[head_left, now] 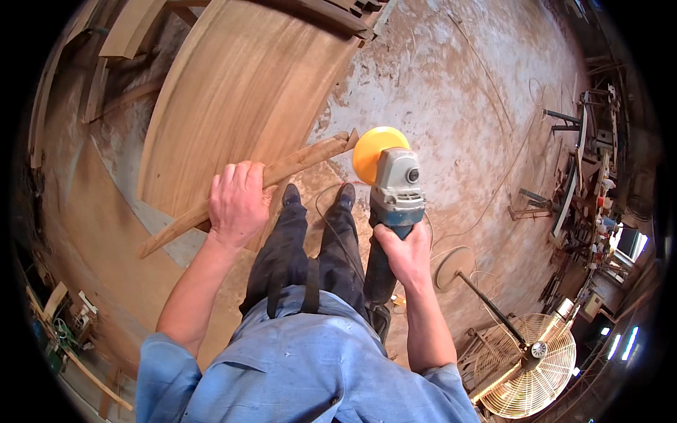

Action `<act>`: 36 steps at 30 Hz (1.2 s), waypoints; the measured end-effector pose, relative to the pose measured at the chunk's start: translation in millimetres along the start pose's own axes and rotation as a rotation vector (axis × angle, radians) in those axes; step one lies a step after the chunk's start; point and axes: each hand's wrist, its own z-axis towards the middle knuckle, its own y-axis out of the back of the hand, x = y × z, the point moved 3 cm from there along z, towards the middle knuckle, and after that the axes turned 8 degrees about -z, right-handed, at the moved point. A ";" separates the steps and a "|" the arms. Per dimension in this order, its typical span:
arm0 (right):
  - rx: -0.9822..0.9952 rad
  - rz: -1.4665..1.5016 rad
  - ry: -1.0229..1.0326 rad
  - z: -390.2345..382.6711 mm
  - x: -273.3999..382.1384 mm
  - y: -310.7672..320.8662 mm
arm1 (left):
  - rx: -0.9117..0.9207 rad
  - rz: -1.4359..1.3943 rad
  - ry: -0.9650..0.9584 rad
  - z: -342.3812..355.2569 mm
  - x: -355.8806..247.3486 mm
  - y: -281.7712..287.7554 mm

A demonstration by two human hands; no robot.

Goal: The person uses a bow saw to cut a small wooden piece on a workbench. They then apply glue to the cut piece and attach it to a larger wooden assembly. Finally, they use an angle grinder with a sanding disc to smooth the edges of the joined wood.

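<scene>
Fingers of my left hand (238,201) gripped a wooden stick (300,161), held aslant partly over a panel (240,92); those of my right hand (407,255) gripped a grinder (398,185). The stick's far end neared the yellow disc (368,156), contact unclear; I could not tell finished wood from unfinished.

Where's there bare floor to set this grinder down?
Right of the grinder, floor lies open toward the clutter on the far right; a thin cord crosses it. It's crowded lower right, around the fan, and left, around the panel and stick.
</scene>
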 end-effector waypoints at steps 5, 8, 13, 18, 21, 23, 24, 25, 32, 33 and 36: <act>-0.015 -0.134 0.087 -9.9 24.4 -6.3 | 0.005 -0.007 -0.001 0.1 0.1 0.5; -0.020 -0.048 -0.047 -1.7 21.2 -0.4 | -0.001 -0.005 0.004 0.0 0.2 0.1; 0.002 -0.058 0.000 -5.9 17.9 3.6 | -0.020 -0.018 -0.003 0.8 1.4 -0.6; -0.013 -0.069 -0.015 -1.4 27.4 -0.5 | -0.007 -0.011 -0.007 -0.8 1.4 -0.5; -0.034 0.080 -0.075 3.2 13.6 7.8 | -0.011 -0.007 -0.007 0.5 0.8 0.6; -0.012 -0.009 -0.036 0.7 10.2 6.1 | -0.008 -0.009 -0.012 0.7 0.4 -0.1; -0.003 -0.052 -0.019 -0.3 9.7 4.5 | -0.010 -0.012 -0.010 0.9 0.2 -0.1; 0.014 -0.049 0.001 -1.5 14.0 0.3 | -0.011 -0.014 -0.008 1.2 -0.3 0.3; -0.032 0.003 -0.010 7.3 5.2 2.2 | 0.000 -0.009 -0.012 1.1 0.4 0.5; -0.030 0.008 0.008 6.1 2.0 2.3 | -0.008 -0.007 -0.017 1.4 0.1 0.6; -0.030 -0.067 0.080 0.0 3.2 -8.2 | -0.014 -0.004 -0.030 2.8 -0.7 0.9</act>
